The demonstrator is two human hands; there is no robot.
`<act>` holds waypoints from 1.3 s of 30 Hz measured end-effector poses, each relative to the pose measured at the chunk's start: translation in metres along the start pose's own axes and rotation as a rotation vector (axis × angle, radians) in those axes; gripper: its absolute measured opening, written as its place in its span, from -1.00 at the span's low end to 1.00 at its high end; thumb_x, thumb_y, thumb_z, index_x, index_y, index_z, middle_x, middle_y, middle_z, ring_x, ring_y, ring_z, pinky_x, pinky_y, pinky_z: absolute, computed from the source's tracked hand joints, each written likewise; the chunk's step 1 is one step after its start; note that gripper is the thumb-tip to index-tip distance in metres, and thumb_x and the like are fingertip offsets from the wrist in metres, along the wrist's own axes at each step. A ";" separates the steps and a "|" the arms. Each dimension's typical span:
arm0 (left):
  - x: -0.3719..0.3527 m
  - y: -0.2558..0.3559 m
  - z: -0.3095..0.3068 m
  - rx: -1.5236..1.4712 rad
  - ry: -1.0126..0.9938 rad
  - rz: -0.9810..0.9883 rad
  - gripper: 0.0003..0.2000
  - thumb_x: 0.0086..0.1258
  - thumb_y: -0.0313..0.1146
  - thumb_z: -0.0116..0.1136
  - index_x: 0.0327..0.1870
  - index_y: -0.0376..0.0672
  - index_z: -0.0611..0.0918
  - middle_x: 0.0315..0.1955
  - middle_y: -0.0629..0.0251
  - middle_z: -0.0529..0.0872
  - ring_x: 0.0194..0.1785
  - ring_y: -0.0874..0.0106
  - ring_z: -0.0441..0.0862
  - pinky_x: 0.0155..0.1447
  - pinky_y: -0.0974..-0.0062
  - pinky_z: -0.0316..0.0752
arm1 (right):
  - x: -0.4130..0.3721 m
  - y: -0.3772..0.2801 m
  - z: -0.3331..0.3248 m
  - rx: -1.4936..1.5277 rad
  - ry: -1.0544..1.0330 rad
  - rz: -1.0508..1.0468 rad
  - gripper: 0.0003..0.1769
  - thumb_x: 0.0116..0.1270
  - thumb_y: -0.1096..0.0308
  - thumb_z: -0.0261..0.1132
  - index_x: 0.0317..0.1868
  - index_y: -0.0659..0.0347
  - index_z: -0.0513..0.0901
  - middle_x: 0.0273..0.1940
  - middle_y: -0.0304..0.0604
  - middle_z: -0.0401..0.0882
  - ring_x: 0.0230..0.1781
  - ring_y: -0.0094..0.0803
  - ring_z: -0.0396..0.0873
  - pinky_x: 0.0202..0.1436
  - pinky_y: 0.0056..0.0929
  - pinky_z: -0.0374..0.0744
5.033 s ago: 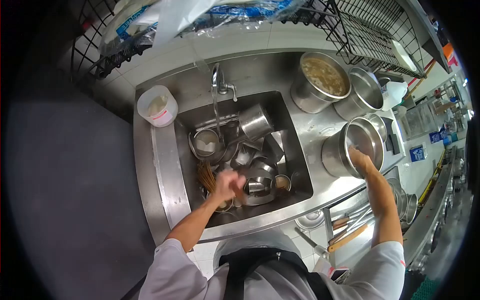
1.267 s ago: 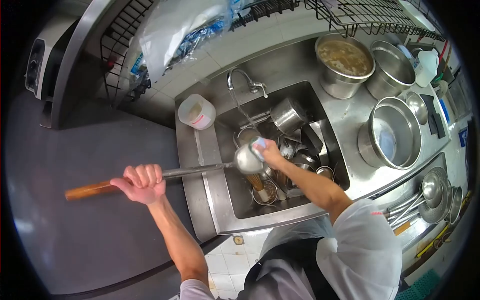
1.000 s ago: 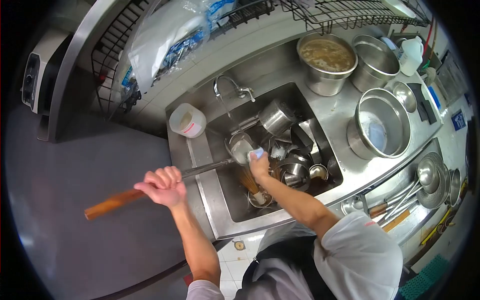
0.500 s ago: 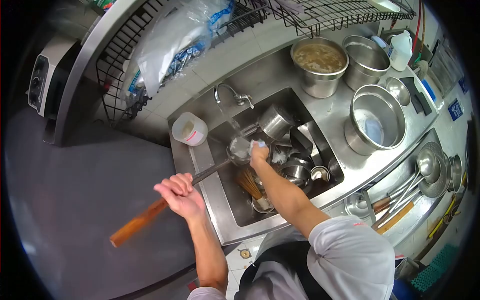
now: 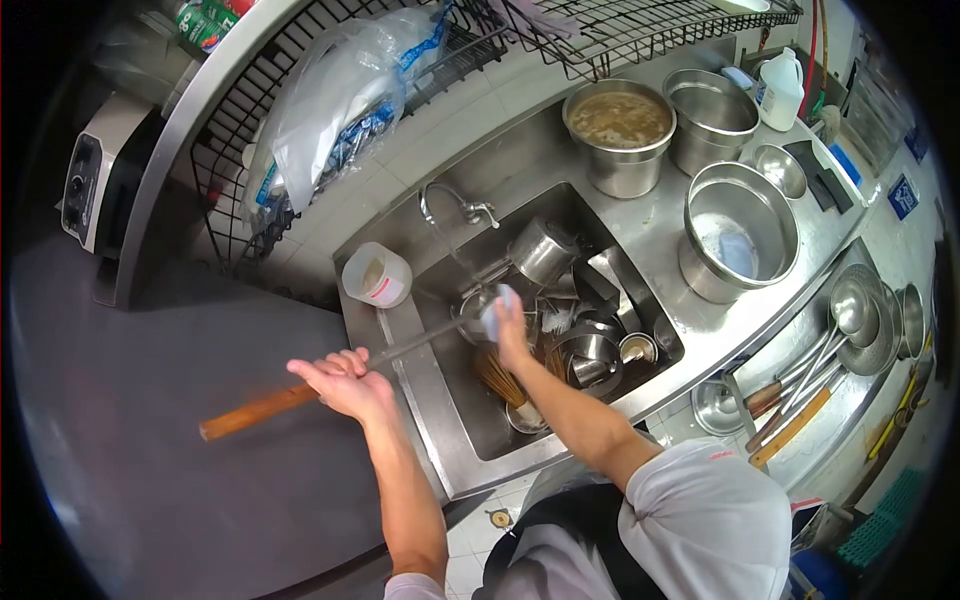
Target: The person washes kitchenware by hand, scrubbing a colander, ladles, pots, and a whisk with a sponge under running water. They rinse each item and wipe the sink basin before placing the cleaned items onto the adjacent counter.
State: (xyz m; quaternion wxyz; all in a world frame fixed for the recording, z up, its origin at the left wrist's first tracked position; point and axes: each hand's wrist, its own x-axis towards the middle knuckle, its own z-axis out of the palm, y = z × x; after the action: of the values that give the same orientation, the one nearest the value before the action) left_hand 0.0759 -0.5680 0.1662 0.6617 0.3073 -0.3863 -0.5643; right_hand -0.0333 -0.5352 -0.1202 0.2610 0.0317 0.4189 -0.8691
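Observation:
My left hand (image 5: 352, 386) is wrapped round the shaft of a long ladle (image 5: 258, 412), just past its wooden grip, thumb sticking out. The ladle's metal bowl end lies over the sink (image 5: 455, 395), below the running faucet (image 5: 448, 195). My right hand (image 5: 511, 332) is closed on a pale scrubbing pad (image 5: 495, 312), held against or close to the bowl end, which it partly hides. Beneath my right forearm sit a bamboo brush (image 5: 495, 378), a metal pot (image 5: 543, 251) and several metal pans and containers.
A white plastic tub (image 5: 377, 275) stands at the sink's left corner. Right of the sink are a pot of brownish liquid (image 5: 619, 120), more steel pots (image 5: 740, 235) and a white jug (image 5: 780, 90). Several ladles (image 5: 853, 310) lie on the lower right shelf. A wire rack (image 5: 640, 45) hangs above.
My left hand and the ladle's handle have shifted left and slightly up. My right hand has moved slightly down with the pad, and the view has shifted a little.

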 end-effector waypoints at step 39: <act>-0.050 -0.256 -0.006 1.183 -0.505 -0.232 -0.55 0.55 -0.03 0.01 0.20 -0.23 0.38 -0.09 -0.35 0.67 0.07 -0.29 0.59 0.09 -0.11 0.44 | 0.096 -0.151 0.068 -0.635 -0.509 -0.394 -0.07 0.40 0.26 0.34 0.60 0.13 -0.04 0.23 0.10 0.48 0.05 -0.25 0.60 0.06 -0.30 0.63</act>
State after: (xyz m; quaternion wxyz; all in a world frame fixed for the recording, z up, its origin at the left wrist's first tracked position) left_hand -0.0522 -0.5631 -0.0609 0.2046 0.5171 -0.7394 -0.3794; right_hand -0.1777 -0.5498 0.0050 0.1824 -0.3451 0.5851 -0.7108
